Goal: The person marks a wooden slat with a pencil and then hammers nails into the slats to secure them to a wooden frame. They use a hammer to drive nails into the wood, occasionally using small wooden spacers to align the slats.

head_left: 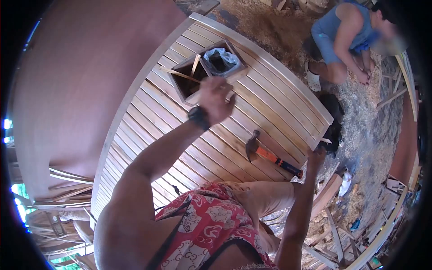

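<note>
My left hand [218, 100], with a dark watch on its wrist, is over the slatted wooden panel [252, 105], right at the near side of a two-part wooden box [188, 96]. Its fingers look bent and are smeared by motion. At the panel's right corner is my right hand [316, 157], its fingers drawn together close to the edge. A small pale sliver of wood [325, 140] shows just beyond them; I cannot tell what they grip. Between the hands lies a claw hammer [272, 155] with an orange and black handle.
The box holds thin wood strips [196, 65] and a plastic bag [228, 57]. A broad brown sheet [85, 76] stretches along the left. At the upper right a person [342, 38] crouches on the shaving-covered ground [360, 130]. Wood scraps [333, 231] lie at the lower right.
</note>
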`<act>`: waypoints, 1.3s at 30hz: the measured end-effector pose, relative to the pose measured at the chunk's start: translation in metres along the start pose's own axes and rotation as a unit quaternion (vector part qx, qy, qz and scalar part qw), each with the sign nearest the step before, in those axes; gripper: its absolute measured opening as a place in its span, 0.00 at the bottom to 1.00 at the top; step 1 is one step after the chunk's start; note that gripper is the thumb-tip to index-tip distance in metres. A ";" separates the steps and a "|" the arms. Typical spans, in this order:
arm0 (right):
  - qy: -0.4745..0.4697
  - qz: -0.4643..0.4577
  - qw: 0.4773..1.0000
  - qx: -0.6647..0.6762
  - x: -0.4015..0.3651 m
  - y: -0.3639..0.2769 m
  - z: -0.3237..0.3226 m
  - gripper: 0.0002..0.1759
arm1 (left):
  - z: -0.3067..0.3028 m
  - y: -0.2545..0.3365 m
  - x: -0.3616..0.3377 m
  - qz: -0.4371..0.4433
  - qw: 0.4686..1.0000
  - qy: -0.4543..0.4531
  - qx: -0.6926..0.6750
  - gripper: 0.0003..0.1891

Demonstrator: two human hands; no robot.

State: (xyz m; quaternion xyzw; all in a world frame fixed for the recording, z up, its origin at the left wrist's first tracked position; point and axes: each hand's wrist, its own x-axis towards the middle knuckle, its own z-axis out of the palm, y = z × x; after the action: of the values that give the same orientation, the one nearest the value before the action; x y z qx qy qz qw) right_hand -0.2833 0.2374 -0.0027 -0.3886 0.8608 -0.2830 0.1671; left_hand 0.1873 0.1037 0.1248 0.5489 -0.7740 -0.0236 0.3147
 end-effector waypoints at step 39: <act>-0.257 -0.300 0.859 0.327 -0.070 -0.316 -0.120 0.09 | -0.061 -0.231 -0.096 -0.278 0.953 -0.118 -0.003 0.24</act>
State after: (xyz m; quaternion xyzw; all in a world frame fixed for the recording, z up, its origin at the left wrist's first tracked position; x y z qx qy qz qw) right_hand -0.1179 0.1645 0.2911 -0.6096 0.4873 -0.4746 0.4070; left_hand 0.4309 0.1136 0.0412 0.7345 -0.6225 -0.1773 0.2037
